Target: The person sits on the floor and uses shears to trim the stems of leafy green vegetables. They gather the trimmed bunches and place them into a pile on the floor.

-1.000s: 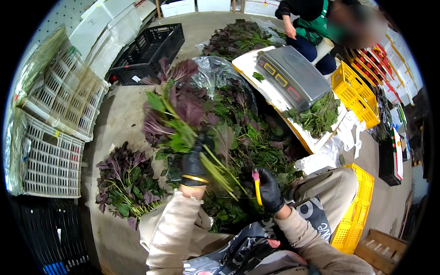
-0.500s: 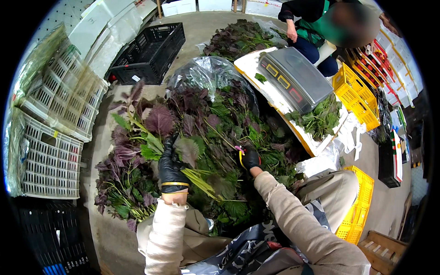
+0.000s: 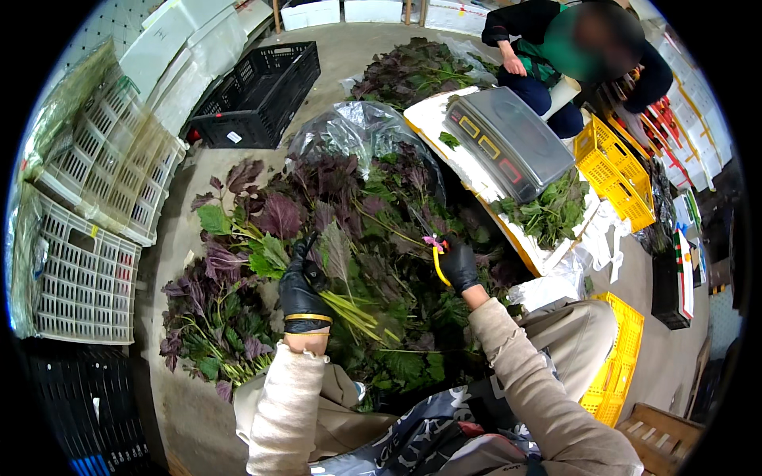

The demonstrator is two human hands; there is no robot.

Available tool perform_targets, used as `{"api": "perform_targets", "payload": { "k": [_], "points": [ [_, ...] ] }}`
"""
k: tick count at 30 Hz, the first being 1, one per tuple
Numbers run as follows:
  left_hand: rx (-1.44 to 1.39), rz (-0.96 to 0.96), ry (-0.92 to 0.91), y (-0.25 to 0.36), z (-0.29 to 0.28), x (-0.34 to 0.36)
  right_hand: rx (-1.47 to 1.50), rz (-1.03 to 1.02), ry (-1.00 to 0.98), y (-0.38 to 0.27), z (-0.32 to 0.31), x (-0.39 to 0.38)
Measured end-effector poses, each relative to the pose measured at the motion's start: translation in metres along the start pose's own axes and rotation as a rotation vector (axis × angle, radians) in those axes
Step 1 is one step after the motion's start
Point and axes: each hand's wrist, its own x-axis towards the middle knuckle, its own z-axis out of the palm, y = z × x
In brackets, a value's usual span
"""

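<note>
My left hand (image 3: 303, 287), in a black glove with a yellow band at the wrist, is closed around a bunch of purple-green perilla stems (image 3: 349, 314). Their pale cut ends stick out to the right of the fist, and broad leaves spread out beyond it on the left. Scissors (image 3: 440, 268) with yellow handles and a pink wrap sit in my black-gloved right hand (image 3: 460, 266), blades pointing up and left over the leaves. A large heap of loose perilla (image 3: 389, 278) lies beneath both hands. Another pile of leafy stems (image 3: 214, 325) rests on the floor at left.
A covered scale (image 3: 516, 135) stands on a white foam board (image 3: 429, 119) with green leaves (image 3: 552, 210). A black crate (image 3: 258, 91), white crates (image 3: 87, 278) and yellow crates (image 3: 615, 170) surround the heap. A co-worker (image 3: 548, 71) crouches at far right.
My right hand has moved right with the scissors, away from the bunch. My left hand stays almost in place, its bunch turned slightly. The co-worker has leaned and lowered an arm.
</note>
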Motion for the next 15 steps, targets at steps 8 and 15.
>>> {"api": "perform_targets", "payload": {
  "k": [8, 15],
  "points": [
    [-0.028, -0.128, 0.045, -0.016, 0.018, -0.008, 1.111, 0.119, 0.297, -0.03, -0.049, -0.027],
    [-0.084, -0.018, -0.363, -0.038, 0.005, -0.012, 1.25, 0.115, 0.013, -0.065, -0.08, -0.091]
  ]
}}
